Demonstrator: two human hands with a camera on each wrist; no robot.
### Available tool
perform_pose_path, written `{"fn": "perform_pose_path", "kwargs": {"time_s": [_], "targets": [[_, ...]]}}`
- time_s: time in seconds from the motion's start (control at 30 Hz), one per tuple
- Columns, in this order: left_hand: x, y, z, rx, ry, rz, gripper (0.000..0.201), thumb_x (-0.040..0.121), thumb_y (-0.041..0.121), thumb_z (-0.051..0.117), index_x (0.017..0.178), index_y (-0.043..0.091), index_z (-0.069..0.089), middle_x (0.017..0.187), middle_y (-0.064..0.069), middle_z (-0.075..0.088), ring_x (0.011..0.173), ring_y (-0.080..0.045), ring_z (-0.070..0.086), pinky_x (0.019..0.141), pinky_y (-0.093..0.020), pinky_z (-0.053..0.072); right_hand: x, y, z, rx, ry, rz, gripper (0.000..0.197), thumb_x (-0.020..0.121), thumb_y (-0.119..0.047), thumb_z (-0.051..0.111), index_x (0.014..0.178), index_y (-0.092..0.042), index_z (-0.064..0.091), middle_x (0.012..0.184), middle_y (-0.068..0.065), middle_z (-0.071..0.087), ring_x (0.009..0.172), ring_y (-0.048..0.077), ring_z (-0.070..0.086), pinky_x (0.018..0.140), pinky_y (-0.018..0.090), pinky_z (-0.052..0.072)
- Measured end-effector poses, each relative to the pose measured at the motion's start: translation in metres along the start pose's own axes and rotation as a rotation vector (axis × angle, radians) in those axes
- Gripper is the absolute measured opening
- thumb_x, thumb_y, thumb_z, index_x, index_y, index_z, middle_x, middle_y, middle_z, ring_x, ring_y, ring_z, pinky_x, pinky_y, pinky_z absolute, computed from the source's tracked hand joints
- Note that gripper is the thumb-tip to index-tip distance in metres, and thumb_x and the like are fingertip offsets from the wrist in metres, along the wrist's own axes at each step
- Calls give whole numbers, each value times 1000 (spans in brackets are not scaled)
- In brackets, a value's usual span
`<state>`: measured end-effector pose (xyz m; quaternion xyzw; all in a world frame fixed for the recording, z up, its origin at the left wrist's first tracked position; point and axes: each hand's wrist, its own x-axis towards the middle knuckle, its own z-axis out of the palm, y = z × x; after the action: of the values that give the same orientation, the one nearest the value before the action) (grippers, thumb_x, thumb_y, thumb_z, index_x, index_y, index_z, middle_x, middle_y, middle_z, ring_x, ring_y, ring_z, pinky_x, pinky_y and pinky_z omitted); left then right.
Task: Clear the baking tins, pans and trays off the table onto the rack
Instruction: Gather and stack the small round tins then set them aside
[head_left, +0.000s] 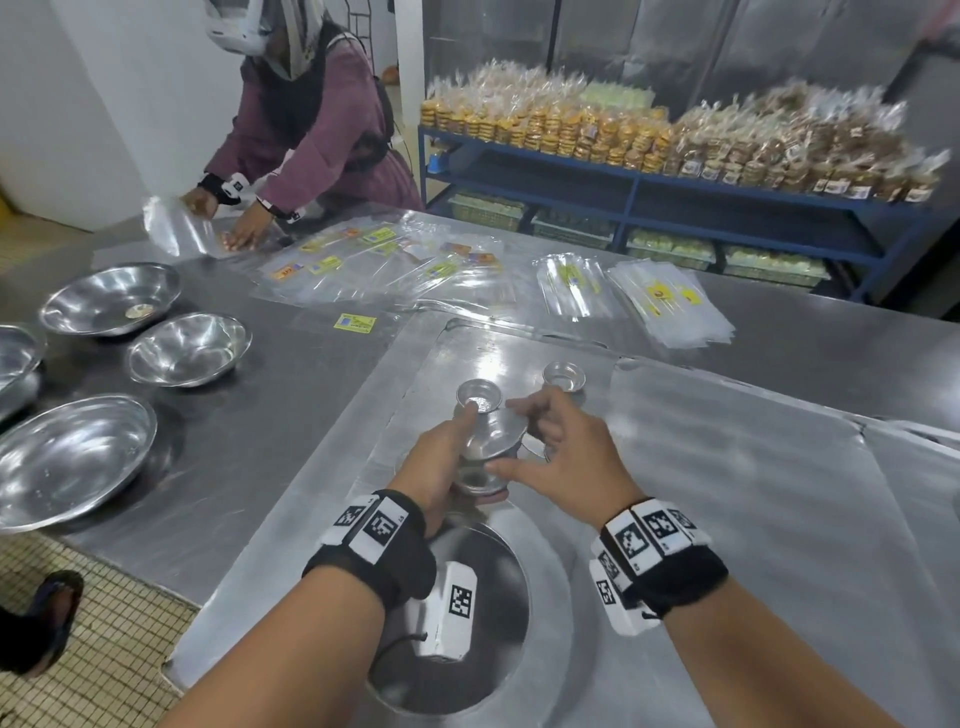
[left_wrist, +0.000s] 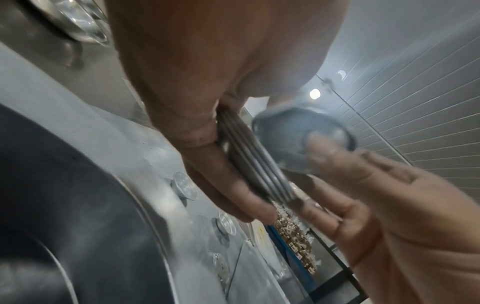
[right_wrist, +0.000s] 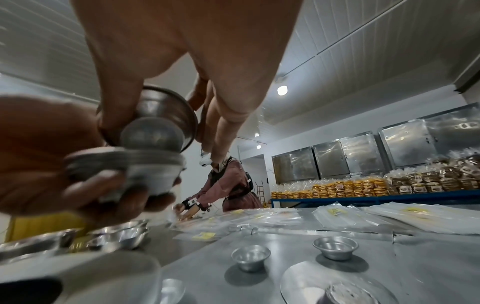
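My left hand (head_left: 457, 452) grips a stack of small round metal tins (head_left: 480, 475) above the flat baking tray (head_left: 395, 447); their rims (left_wrist: 255, 164) show between its fingers. My right hand (head_left: 519, 441) pinches one more small tin (head_left: 501, 431), tilted, right on top of that stack; the same tin (right_wrist: 162, 121) sits over the stack (right_wrist: 145, 164) in the right wrist view. Two loose small tins (head_left: 478, 394) (head_left: 564, 375) stand on the tray just beyond my hands.
Several steel bowls (head_left: 187, 351) sit at the table's left. Clear labelled bags (head_left: 395, 265) cover the far side, where another person (head_left: 311, 114) works. A blue shelf (head_left: 675, 192) holds packed biscuits. A round dark pan (head_left: 488, 597) lies under my wrists, a second flat tray (head_left: 753, 493) at right.
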<state>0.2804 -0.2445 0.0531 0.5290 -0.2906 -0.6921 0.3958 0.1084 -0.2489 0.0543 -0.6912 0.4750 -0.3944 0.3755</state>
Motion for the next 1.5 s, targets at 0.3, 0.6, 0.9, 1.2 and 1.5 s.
{"fn": "perform_pose_path", "kwargs": {"time_s": [0.3, 0.6, 0.9, 1.2, 1.5], "targets": [[-6, -3, 5, -13, 54, 113, 29, 92, -5, 52, 118, 3, 61, 111, -26, 68, 85, -37, 70, 70, -46, 62, -8, 11, 1, 20, -193, 54, 43, 81, -17, 76, 112, -24, 47, 138, -10, 57, 123, 3, 57, 111, 34, 42], [0, -4, -1, 23, 76, 108, 23, 92, -11, 51, 111, -1, 59, 102, -22, 62, 82, -39, 66, 67, -50, 62, 12, 45, -15, -96, -141, 198, 58, 83, -13, 74, 132, -30, 48, 137, -11, 56, 125, 6, 55, 106, 36, 45], [9, 1, -21, 38, 89, 49, 20, 91, -6, 53, 104, 8, 61, 101, -27, 64, 78, -48, 69, 59, -53, 60, 63, 129, -25, -816, -124, 477, 64, 83, -53, 61, 129, -10, 53, 124, 11, 62, 116, 30, 58, 98, 34, 47], [13, -2, -34, -50, 113, 26, 25, 88, -10, 52, 110, 0, 60, 99, -22, 59, 79, -43, 65, 73, -62, 59, 87, 163, -15, -1099, -288, 432, 53, 60, -59, 64, 87, -14, 56, 95, 8, 64, 95, 30, 64, 78, 32, 44], [12, -7, -43, -120, 148, 23, 26, 86, -12, 51, 102, 4, 62, 96, -20, 56, 79, -40, 61, 74, -63, 58, 87, 137, -13, -637, -51, 338, 77, 55, -46, 82, 122, -19, 56, 117, 5, 61, 107, 26, 61, 90, 34, 51]]}}
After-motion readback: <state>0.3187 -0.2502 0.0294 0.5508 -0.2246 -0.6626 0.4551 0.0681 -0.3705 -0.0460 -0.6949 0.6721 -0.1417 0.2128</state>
